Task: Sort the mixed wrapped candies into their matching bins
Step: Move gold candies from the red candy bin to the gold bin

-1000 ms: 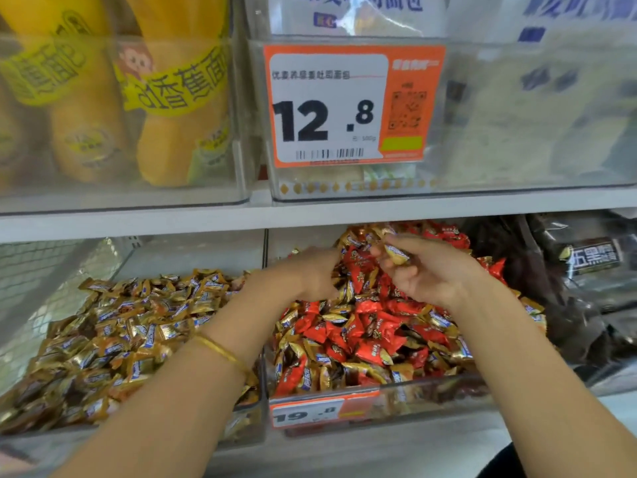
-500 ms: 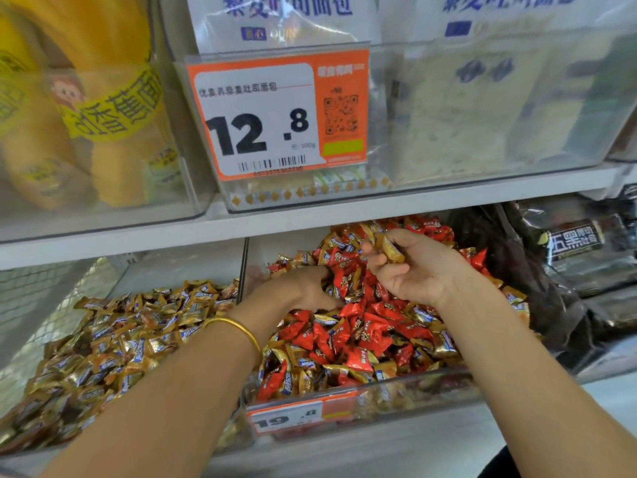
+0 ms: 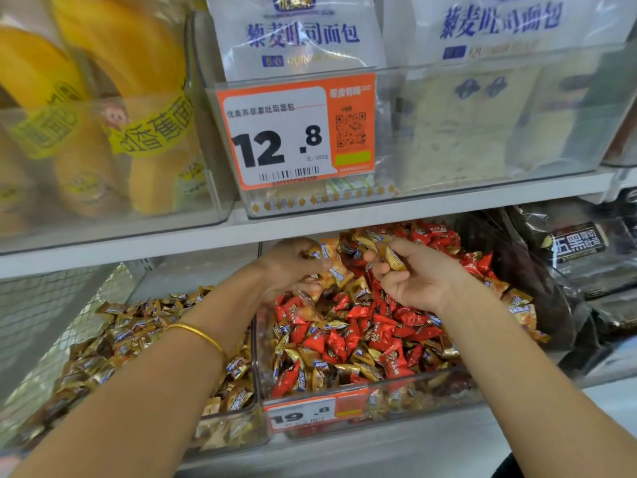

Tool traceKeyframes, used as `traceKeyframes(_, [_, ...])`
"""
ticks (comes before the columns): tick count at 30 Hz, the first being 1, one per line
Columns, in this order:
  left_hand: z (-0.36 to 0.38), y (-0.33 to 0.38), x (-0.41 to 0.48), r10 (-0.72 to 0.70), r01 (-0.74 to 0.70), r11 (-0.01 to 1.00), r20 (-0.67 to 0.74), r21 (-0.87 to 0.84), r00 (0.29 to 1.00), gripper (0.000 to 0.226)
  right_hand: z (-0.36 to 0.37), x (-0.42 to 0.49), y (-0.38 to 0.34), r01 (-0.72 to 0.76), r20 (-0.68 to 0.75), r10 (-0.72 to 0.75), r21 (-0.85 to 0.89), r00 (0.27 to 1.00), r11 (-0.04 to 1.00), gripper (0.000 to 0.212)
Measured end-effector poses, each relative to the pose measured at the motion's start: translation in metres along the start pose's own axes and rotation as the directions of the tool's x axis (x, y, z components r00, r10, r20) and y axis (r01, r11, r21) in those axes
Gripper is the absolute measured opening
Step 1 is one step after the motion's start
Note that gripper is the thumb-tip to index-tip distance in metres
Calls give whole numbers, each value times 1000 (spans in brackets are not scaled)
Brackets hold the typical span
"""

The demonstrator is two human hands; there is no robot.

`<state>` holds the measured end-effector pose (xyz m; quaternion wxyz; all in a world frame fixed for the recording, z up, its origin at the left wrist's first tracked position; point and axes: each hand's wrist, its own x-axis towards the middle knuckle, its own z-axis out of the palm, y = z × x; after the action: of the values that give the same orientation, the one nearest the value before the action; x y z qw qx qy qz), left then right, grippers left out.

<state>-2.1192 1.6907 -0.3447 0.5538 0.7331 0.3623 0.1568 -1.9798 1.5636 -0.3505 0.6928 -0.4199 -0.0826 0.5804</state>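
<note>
A clear middle bin [image 3: 396, 395] holds red wrapped candies [image 3: 379, 336] mixed with gold wrapped candies [image 3: 348, 369]. The clear left bin [image 3: 241, 426] holds only gold candies [image 3: 113, 343]. My left hand [image 3: 293, 267], a gold bangle on its wrist, hovers over the back of the middle bin and grips several gold candies [image 3: 327, 257]. My right hand [image 3: 417, 277] is raised over the same bin, palm up, and pinches a gold candy [image 3: 391, 257] between thumb and fingers.
A shelf edge [image 3: 379, 215] runs just above the hands, with clear bins of bread bags [image 3: 303, 39] and yellow packs [image 3: 138, 108] on it. Dark packets [image 3: 537, 270] fill the bin at the right. A 19.8 price tag [image 3: 310, 414] fronts the middle bin.
My left hand has lifted out of the candy pile with gold candies in its fingers. My right hand has stayed over the back of the bin with its gold candy. The view has moved closer.
</note>
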Motion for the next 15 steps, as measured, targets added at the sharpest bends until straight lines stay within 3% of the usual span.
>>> traceKeyframes(2, [-2, 6, -6, -50, 51, 981, 14, -185, 999, 66, 0, 1, 2, -4, -14, 4, 33, 1000, 999, 15])
traceKeyframes(5, [-5, 13, -14, -104, 116, 920, 52, -374, 993, 26, 0, 2, 2, -52, -19, 53, 63, 998, 997, 15])
traceKeyframes(6, [-5, 15, -18, -111, 126, 898, 60, -421, 992, 22, 1, 2, 2, -70, -17, 71, 69, 997, 995, 18])
traceKeyframes(9, [-8, 10, -25, -78, 85, 847, 34, -524, 996, 59, 1, 1, 2, -89, -15, 89, 25, 996, 996, 32])
traceKeyframes(10, [-9, 9, -29, -63, 66, 839, 24, -541, 998, 61, 2, 1, 3, -93, -16, 93, -9, 996, 996, 34])
traceKeyframes(13, [-12, 5, -44, -20, 50, 829, 60, -557, 998, 20, 7, 1, 14, -115, -17, 113, -129, 993, 985, 32])
traceKeyframes(15, [-16, 2, -56, 11, 55, 828, 113, -558, 993, 10, 16, -2, 23, -117, -4, 119, -221, 993, 968, 23])
